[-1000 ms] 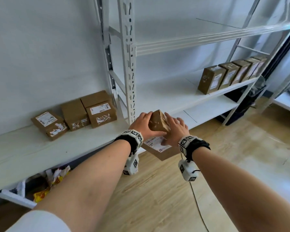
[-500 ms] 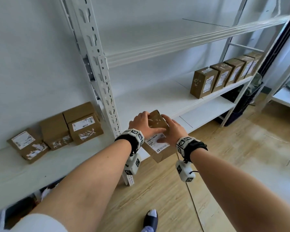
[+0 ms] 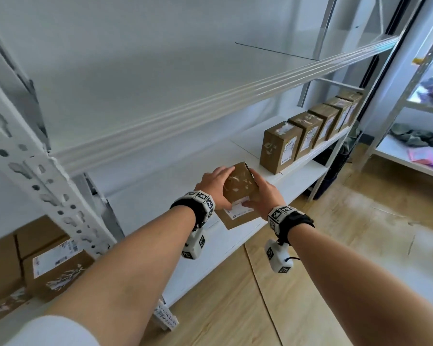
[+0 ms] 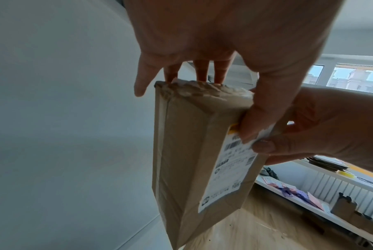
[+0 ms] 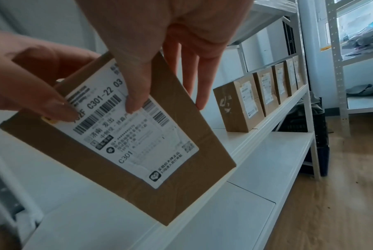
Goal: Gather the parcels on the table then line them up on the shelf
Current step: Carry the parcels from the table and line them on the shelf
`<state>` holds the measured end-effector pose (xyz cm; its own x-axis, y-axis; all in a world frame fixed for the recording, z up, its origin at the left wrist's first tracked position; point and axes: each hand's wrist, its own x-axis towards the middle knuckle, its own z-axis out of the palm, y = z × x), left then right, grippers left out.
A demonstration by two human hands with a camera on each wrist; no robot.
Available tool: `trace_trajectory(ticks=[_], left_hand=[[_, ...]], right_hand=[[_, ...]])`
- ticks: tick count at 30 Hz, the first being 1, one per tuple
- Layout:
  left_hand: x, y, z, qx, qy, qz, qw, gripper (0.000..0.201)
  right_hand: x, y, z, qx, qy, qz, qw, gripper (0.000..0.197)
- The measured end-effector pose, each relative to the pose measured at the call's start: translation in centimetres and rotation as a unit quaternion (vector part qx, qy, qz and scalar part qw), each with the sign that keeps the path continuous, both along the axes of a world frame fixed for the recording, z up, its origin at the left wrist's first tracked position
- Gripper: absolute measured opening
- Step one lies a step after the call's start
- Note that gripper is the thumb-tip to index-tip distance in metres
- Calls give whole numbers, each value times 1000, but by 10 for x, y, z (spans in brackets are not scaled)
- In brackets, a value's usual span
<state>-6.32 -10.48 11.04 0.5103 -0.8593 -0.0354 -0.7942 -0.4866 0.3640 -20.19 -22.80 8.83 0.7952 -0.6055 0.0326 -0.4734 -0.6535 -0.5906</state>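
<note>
A brown cardboard parcel (image 3: 239,189) with a white shipping label (image 5: 129,133) is gripped from both sides, tilted, just above the front edge of the white shelf (image 3: 160,193). My left hand (image 3: 221,187) holds its left side, fingers over the taped top (image 4: 202,91). My right hand (image 3: 256,196) holds its right side, thumb pressed on the label. Several parcels (image 3: 281,148) stand upright in a row on the same shelf, further right. More parcels (image 3: 53,267) lie on the table at lower left.
A perforated white upright (image 3: 35,171) stands to my left and an upper shelf beam (image 3: 210,103) crosses overhead. A lower shelf board (image 5: 256,169) juts out below. A black crate (image 3: 335,168) sits under the shelf's right end. Another rack (image 3: 408,158) stands at far right.
I have moved right along the shelf with the parcel in both hands. It is now higher, over the shelf edge and nearer the standing row. The table parcels have slid out to the lower left.
</note>
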Motion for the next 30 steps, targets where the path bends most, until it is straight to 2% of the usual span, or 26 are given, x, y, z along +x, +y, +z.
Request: trace_trajectory(ticks=[6,11,17,24,30], left_hand=[[26,-85,-16,-17,22,34,999,114],[43,-159,-15,-33,22,69,997,107],[60,-233,-8,-6,37,123,992,101],[76,-279,-31,8,58,165,985,97],[85,-293,-46,-18,33,180,983,98]], right_hand=[[26,-85,-12,-19,-8,10,1000,92],[57,-168,-13,-26,-9,27,999,91],[88,-244,-13,-38,11,60,997,85],[114,-283,-47,-78,23,84,993,80],[122,-292,-66,-119,10,70,990,89]])
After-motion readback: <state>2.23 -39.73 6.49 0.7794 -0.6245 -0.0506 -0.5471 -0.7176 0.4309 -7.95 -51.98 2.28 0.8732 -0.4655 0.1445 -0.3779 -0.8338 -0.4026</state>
